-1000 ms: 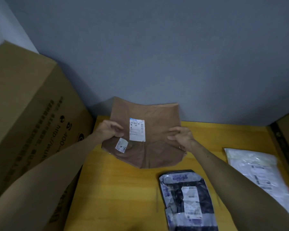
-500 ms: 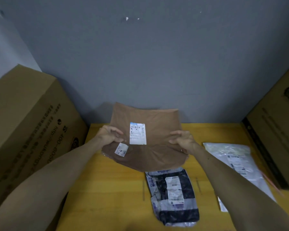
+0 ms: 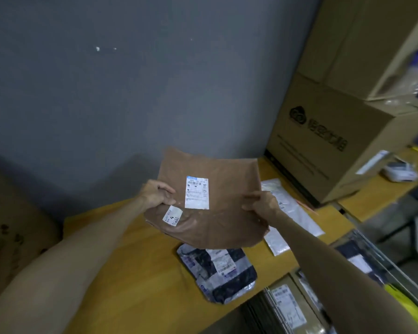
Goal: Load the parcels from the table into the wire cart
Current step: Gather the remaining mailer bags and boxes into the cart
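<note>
A flat brown parcel (image 3: pixel 223 213) with two white labels hangs in the air above the yellow table (image 3: pixel 135 273). My left hand (image 3: pixel 158 194) grips its left edge and my right hand (image 3: pixel 261 203) grips its right edge. Below it on the table lies a dark blue and white patterned parcel (image 3: pixel 217 271). A white plastic parcel (image 3: pixel 287 213) lies further right, partly behind my right hand. The wire cart (image 3: pixel 372 259) shows at the lower right, its rim beside the table, with several parcels inside.
A large cardboard box (image 3: pixel 323 141) stands on the table at the right, with another stacked above it. A second cardboard box (image 3: pixel 15 232) sits at the left edge. The grey wall (image 3: pixel 130 92) closes the back. A white object (image 3: pixel 398 173) lies beyond the right box.
The view has swung right and up: the left box slid out, the right box and cart came in. The brown parcel stays held in both hands, higher over the table.
</note>
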